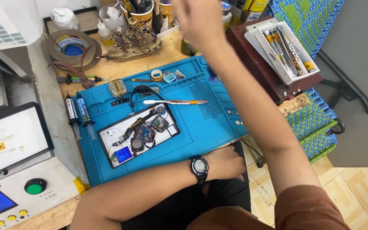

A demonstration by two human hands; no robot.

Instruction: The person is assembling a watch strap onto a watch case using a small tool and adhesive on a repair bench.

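Resting closest to us, our left hand (228, 164) lies loosely curled and empty at the near edge of the blue mat (201, 123), a black watch (199, 167) on its wrist. Our right hand (199, 19) is stretched out to the far edge of the bench, blurred, up among the cups of tools (143, 15); we cannot tell whether its fingers are apart or closed on anything.

Toward the mat's near left corner lies the opened device on its white tray (139, 134), small boards and cables spread on it. Just beyond, a pair of tweezers (175, 102) lies flat across the mat's middle. Two syringes (77, 110) sit along the left edge, and a roll of tape (71, 47) lies at the bench's far left corner. A white box of tools (282, 49) stands off the right edge.

With the reach this long, we judge it wise to keep the forearm lifted over the tray, so no sleeve or elbow sweeps the loose parts.
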